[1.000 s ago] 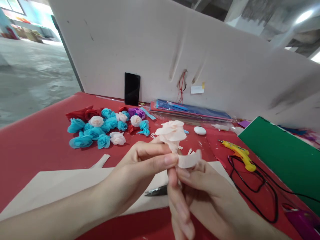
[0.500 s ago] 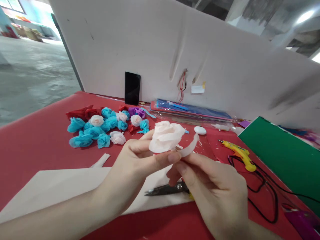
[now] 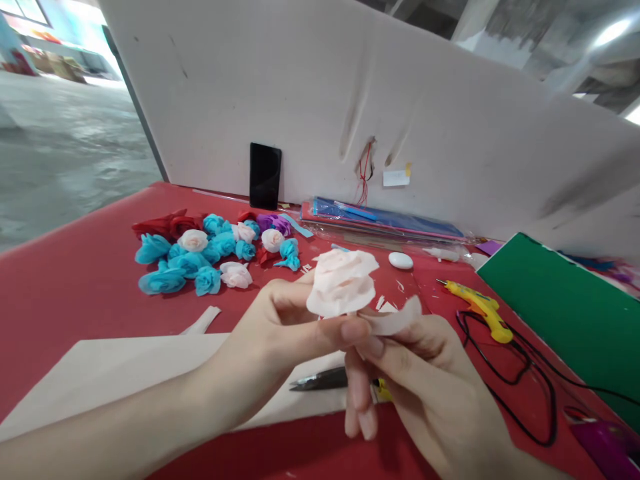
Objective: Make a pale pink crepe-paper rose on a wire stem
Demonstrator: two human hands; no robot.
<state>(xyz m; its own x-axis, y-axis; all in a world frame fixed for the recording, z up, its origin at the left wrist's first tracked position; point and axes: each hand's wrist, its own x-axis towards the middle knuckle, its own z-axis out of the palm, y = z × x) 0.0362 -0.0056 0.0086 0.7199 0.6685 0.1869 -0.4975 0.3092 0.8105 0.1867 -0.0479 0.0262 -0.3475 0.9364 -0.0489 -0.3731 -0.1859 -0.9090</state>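
A pale pink paper flower [image 3: 343, 283] is pinched at its base between the thumb and fingers of my left hand [image 3: 280, 327]. From that base a loose pale strip [image 3: 397, 320] curls out to the right. My right hand [image 3: 425, 373] touches the left fingertips and pinches the strip near the flower's base. Below the hands, scissors [image 3: 320, 380] lie on a cream paper sheet [image 3: 125, 373], their handle partly hidden by my right fingers.
Several blue, red, pink and purple paper flowers [image 3: 187, 263] lie at the left. A black phone [image 3: 265, 175] leans on the white wall. At the right are a yellow glue gun [image 3: 480, 309] with black cord and a green board [image 3: 565, 320].
The flower and its strip have moved slightly right and down. My right hand has turned and shifted, and its lower fingers now hang down over the scissors.
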